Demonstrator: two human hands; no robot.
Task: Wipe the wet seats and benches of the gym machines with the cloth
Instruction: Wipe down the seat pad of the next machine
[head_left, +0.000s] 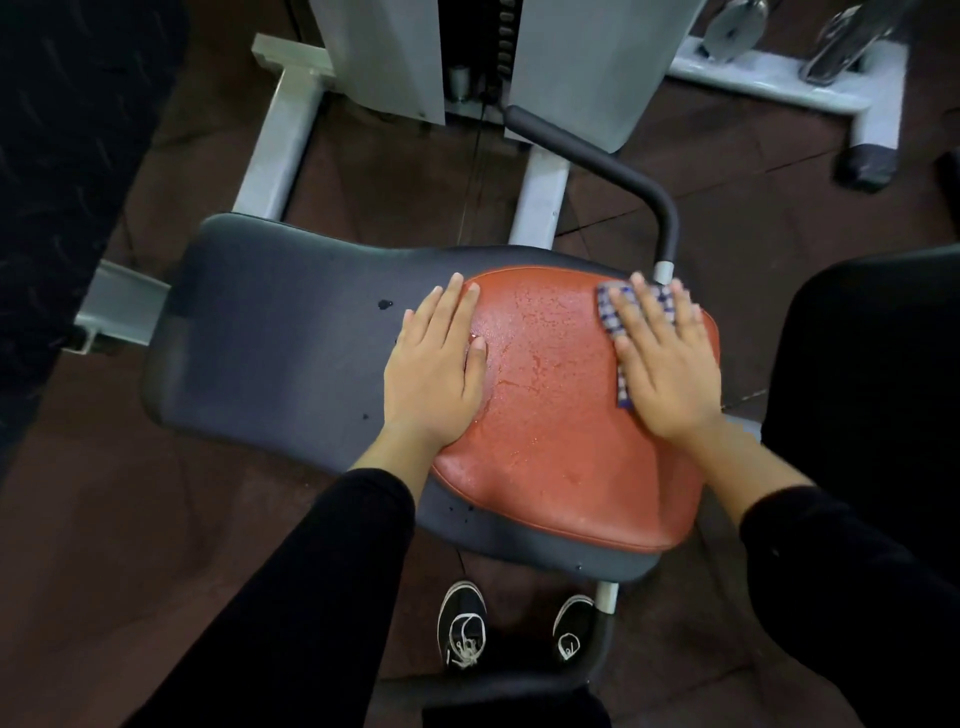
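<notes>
While the flat right hand (662, 364) presses the cloth (618, 322), the spread left hand (434, 369) rests on the seat (550, 415).

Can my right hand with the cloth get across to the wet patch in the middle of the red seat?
Probably yes. The right hand presses the blue checked cloth flat on the red vinyl seat pad, and the beaded wet middle lies bare between it and the left hand.

The left hand (434, 376) lies flat on the seat (550, 457), the right hand (667, 364) beside it on the cloth (609, 312).
</notes>
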